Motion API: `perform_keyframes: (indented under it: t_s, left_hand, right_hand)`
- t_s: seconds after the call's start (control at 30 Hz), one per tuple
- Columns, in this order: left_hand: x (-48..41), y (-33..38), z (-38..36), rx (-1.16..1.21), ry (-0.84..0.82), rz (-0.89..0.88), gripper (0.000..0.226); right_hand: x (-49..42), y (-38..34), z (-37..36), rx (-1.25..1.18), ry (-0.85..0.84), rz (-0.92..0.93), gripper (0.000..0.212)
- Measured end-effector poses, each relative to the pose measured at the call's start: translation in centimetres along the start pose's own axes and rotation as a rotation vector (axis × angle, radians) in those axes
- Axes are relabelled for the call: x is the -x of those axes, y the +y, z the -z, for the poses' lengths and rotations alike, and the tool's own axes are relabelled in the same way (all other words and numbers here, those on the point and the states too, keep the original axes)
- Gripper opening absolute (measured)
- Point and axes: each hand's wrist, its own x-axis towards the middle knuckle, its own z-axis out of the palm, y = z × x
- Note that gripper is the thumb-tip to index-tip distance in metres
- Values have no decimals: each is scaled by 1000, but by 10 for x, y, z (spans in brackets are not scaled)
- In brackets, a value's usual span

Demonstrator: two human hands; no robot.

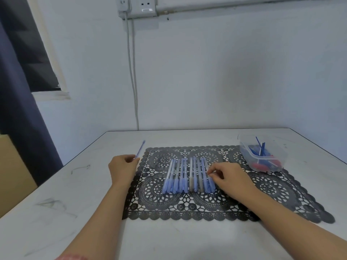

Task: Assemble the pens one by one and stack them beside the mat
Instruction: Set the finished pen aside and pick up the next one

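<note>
Pens (187,177) in a row on the black lace mat (272,188), about ten, capped ends toward the near edge, lying side by side and touching. Beside the mat, on the left stretch of the worktop (65,194), no stack yet. Clear plastic tub (262,156) at the far right corner of the mat, loose blue refills and red parts inside, so more left to assemble, by the look of it. Probably well along with the assembling, hardly begun with the stacking.

Left hand (122,168) just off the mat's left edge, fingers curled shut around the near end of one blue pen (139,150), the rest of it pointing up and away over the worktop. Blurred, so cap on or off cannot be told.

Right hand (229,175) over the mat, thumb and forefinger pinched together at the rightmost pen of the row, touching it around mid-barrel; other fingers loosely bent. Lifted or merely touched, cannot tell.
</note>
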Motion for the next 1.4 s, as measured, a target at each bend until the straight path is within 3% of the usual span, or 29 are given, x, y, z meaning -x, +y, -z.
perform_keyframes:
  t_s: [0.33, 0.47, 0.67, 0.83, 1.13, 1.4]
  left_hand:
    - [2, -8, -6, -240, -75, 17, 9]
    - [2, -5, -5, -416, -112, 16, 12]
    - [-6, -1, 4, -480, -232, 82, 22]
    - [-15, 3, 15, -492, -332, 150, 20]
    - [-12, -5, 9, -356, -213, 96, 1]
    - [-12, -13, 2, -320, -182, 64, 21]
  right_hand:
    - [0, -1, 1, 25, -21, -9, 18]
    - [0, -2, 0, 26, -23, -9, 18]
    - [1, -1, 1, 27, -22, -6, 18]
    - [0, -2, 1, 25, -21, 1, 19]
    - [2, -3, 3, 26, -30, -4, 19]
    - [3, -6, 4, -5, -34, -20, 16]
